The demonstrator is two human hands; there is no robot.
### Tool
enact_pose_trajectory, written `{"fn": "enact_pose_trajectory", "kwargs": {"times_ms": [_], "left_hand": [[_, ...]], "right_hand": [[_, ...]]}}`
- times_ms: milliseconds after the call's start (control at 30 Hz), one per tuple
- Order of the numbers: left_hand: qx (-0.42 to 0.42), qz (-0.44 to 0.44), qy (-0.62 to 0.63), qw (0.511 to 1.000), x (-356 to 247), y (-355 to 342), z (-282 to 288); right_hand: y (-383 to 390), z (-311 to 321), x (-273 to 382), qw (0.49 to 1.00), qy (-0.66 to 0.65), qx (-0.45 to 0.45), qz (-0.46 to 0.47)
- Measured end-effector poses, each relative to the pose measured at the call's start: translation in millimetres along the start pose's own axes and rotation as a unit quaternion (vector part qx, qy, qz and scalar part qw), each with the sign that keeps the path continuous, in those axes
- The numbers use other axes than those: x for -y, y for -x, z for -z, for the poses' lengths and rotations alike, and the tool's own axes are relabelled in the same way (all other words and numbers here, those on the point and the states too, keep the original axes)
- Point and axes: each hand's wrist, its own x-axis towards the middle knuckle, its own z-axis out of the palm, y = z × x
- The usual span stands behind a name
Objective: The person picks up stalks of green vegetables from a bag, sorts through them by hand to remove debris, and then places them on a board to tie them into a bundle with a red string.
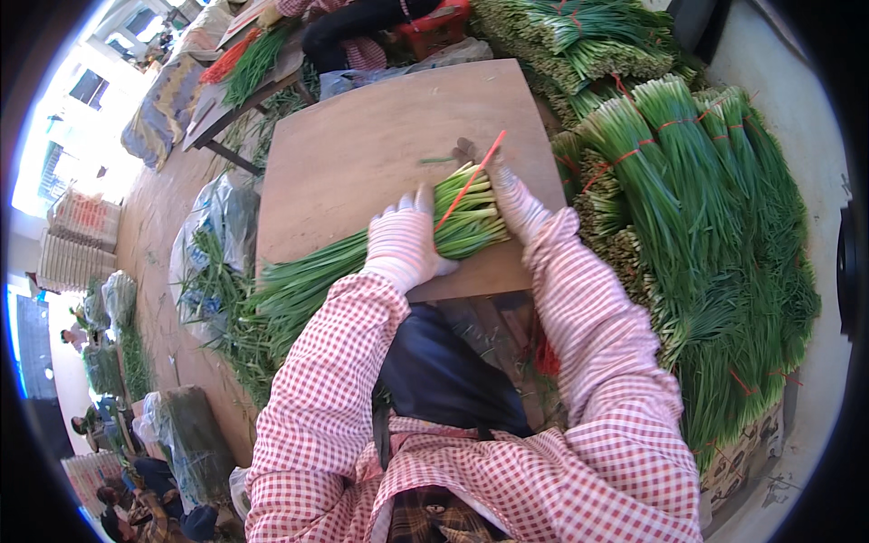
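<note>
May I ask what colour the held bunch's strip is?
The strip is orange-red, best in head view.

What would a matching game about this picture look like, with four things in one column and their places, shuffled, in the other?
Things:
1. left hand
2. slanting red strip
3. tied green bundles
4. plastic bag

Places:
A. heaped to the right of the table
B. across the pale ends of the stalks
C. beside the table's left edge
D. on top of the stalks

Pairs: 1-D, 2-B, 3-A, 4-C
</note>
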Motion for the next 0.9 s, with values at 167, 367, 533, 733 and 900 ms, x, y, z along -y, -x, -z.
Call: {"fn": "enact_pose_trajectory", "kwargs": {"times_ms": [167,367,533,733,900], "left_hand": [[-0.013,-0.012,-0.002,1.0,10,3,-1],[0.008,-0.015,0.005,1.0,2,3,5],[-0.032,-0.04,-0.005,0.999,11,10,3],[-0.007,-0.016,0.016,1.0,27,15,-5],[-0.019,-0.012,0.024,0.999,31,18,-7]], "right_hand": [[29,14,58,0.997,0.069,0.003,0.029],[52,10,43,0.824,0.526,0.039,0.207],[38,15,47,0.862,0.488,0.075,0.115],[31,32,26,0.96,0.278,0.025,-0.002],[58,-1,78,0.813,0.557,-0.044,0.164]]}}
